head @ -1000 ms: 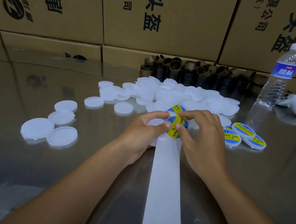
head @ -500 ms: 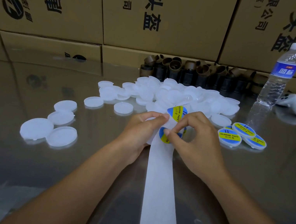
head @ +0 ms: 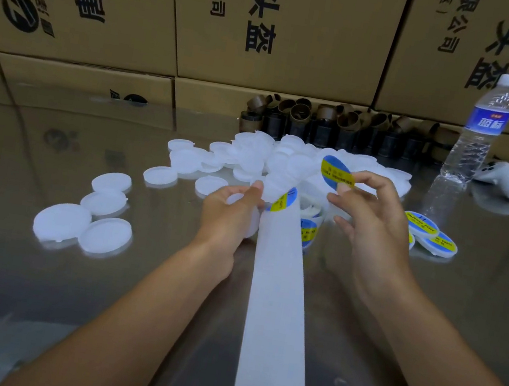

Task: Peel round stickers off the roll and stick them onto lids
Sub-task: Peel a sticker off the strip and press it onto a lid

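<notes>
While the white backing strip is pinched at its far end by the thumb and fingers of the left hand, a round blue-and-yellow sticker is held free of the strip, pinched at its lower edge between the thumb and fingertips of the right hand. That sticker is raised above the worktop, in front of the heap of plain white lids. A second sticker is seen on the strip just beside the left thumb, and the strip is stretched from there toward the camera. Labelled lids are laid close together to the right of the right hand. Four bare lids are grouped well apart on the left. A water bottle is stood upright at the far right, near a white controller. Brown tubes are lined up against cardboard boxes.
</notes>
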`<state>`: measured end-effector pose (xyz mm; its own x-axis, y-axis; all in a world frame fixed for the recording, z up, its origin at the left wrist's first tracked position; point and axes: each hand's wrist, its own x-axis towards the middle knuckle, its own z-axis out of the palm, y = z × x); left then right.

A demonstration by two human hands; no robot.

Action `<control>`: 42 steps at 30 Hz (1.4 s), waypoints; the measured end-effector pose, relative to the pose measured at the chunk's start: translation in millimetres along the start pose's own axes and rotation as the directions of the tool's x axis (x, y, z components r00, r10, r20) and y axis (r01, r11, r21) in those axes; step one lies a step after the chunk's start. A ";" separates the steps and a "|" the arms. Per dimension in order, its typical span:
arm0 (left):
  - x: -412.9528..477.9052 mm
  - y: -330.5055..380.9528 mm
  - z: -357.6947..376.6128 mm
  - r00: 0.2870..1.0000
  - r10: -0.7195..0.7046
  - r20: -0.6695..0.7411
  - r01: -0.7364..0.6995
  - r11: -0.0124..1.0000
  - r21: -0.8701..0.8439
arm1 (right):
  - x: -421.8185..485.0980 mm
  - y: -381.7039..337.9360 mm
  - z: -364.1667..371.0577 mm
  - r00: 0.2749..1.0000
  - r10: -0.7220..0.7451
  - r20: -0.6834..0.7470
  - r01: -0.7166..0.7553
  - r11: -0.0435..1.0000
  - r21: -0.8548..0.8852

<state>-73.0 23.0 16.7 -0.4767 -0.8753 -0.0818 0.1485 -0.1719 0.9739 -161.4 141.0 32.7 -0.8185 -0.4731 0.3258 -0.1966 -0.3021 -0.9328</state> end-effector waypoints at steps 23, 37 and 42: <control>-16.3 15.3 3.2 0.846 -0.081 0.526 0.214 0.957 -0.196 | -9.0 -10.2 5.1 0.944 -0.187 0.272 0.213 0.975 -0.070; -16.0 10.1 7.5 0.826 -0.041 0.563 0.110 0.990 -0.088 | -16.2 1.2 6.5 0.857 -0.293 0.423 0.450 0.826 -0.340; -13.9 9.3 7.4 0.820 -0.050 0.570 0.120 0.989 -0.085 | -16.9 0.9 7.1 0.855 -0.276 0.440 0.455 0.806 -0.378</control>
<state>-71.4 36.8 28.5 -0.8925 -0.4511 0.0047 0.1635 -0.3138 0.9353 -143.9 142.8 27.4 -0.4078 -0.6847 0.6041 -0.7354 -0.1458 -0.6617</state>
